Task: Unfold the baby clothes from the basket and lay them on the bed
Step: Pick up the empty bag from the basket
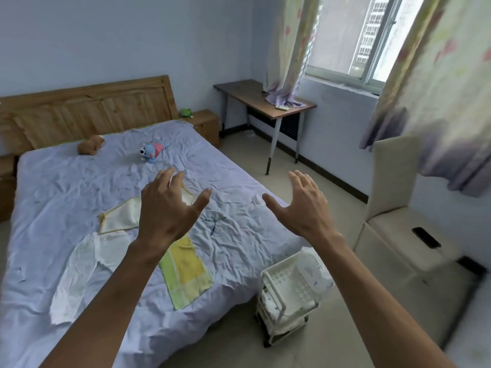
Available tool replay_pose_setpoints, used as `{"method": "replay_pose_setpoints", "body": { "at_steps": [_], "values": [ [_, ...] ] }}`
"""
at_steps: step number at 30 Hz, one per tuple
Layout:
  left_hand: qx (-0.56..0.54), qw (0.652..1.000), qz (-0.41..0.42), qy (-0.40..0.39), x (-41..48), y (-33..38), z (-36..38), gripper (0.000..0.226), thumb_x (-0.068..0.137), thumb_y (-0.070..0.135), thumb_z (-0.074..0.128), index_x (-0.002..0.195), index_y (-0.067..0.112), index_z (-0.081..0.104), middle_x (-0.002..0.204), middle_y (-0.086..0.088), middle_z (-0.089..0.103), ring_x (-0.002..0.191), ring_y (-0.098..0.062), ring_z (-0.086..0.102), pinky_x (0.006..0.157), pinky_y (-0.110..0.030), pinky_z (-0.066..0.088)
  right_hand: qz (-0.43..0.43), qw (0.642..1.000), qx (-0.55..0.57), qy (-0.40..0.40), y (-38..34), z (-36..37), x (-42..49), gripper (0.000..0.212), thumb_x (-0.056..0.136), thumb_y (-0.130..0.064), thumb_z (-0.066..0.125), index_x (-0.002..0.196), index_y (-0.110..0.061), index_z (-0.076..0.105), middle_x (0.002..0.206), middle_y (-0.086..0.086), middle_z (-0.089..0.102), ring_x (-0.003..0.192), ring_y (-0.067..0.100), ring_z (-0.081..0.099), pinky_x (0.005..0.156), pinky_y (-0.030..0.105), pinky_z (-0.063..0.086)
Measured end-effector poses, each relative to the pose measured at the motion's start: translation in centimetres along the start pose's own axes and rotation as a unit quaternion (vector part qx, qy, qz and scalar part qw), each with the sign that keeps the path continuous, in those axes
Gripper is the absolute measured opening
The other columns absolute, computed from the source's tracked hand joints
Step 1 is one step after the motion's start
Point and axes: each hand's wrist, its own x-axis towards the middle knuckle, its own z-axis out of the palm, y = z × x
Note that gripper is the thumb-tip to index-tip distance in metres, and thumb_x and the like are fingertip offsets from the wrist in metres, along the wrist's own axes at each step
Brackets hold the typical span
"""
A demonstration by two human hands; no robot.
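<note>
Both my hands are raised over the bed (66, 187), fingers spread, holding nothing. My left hand (166, 208) hovers above a cream garment with yellow trim (121, 216). My right hand (303, 205) is over the bed's right edge. A white baby top (79, 272) lies flat near the front left of the bed. A yellow and green cloth (186, 274) lies flat beside it. A small white piece (257, 200) rests near the right edge. The white basket cart (285, 290) stands on the floor by the bed, with white patterned clothes (313, 272) in it.
A brown plush toy (90, 146) and a blue plush toy (152, 151) lie near the wooden headboard (87, 110). A desk (263, 100) stands under the window. A beige chair (398, 224) with a phone (426, 237) sits right of the cart.
</note>
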Motion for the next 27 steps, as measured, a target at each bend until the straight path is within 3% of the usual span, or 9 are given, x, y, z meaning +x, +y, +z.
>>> {"method": "replay_pose_setpoints", "body": {
  "at_steps": [11, 19, 27],
  "values": [
    [-0.062, 0.995, 0.035, -0.074, -6.2, 13.8, 10.8, 0.092, 0.084, 0.077, 0.033, 0.14, 0.007, 0.057, 0.153, -0.015, 0.05, 0.145, -0.031, 0.042, 0.115, -0.053, 0.032, 0.104, 0.993, -0.026, -0.056, 17.6, -2.2, -8.3, 0.094, 0.087, -0.076, 0.048, 0.153, -0.01, 0.036, 0.158, 0.01, 0.041, 0.147, 0.027, 0.036, 0.117, 0.043, 0.034],
    [-0.084, 0.99, 0.044, -0.101, -5.3, 16.4, 17.4, 0.092, 0.085, 0.076, 0.037, 0.148, 0.01, 0.049, 0.161, -0.013, 0.039, 0.152, -0.029, 0.033, 0.121, -0.053, 0.027, 0.164, 0.984, 0.002, -0.075, 23.6, 1.3, -8.4, 0.092, 0.087, -0.071, 0.054, 0.154, -0.011, 0.034, 0.163, 0.011, 0.035, 0.15, 0.027, 0.031, 0.122, 0.044, 0.03],
    [-0.062, 0.982, 0.108, -0.143, -1.1, 17.2, 24.2, 0.096, 0.085, 0.076, 0.034, 0.157, 0.013, 0.037, 0.169, -0.012, 0.025, 0.159, -0.028, 0.016, 0.125, -0.05, 0.014, 0.202, 0.977, 0.015, -0.073, 27.3, 7.4, -5.7, 0.095, 0.083, -0.071, 0.058, 0.157, -0.02, 0.029, 0.164, 0.007, 0.031, 0.151, 0.026, 0.028, 0.12, 0.044, 0.031]
  ]
}}
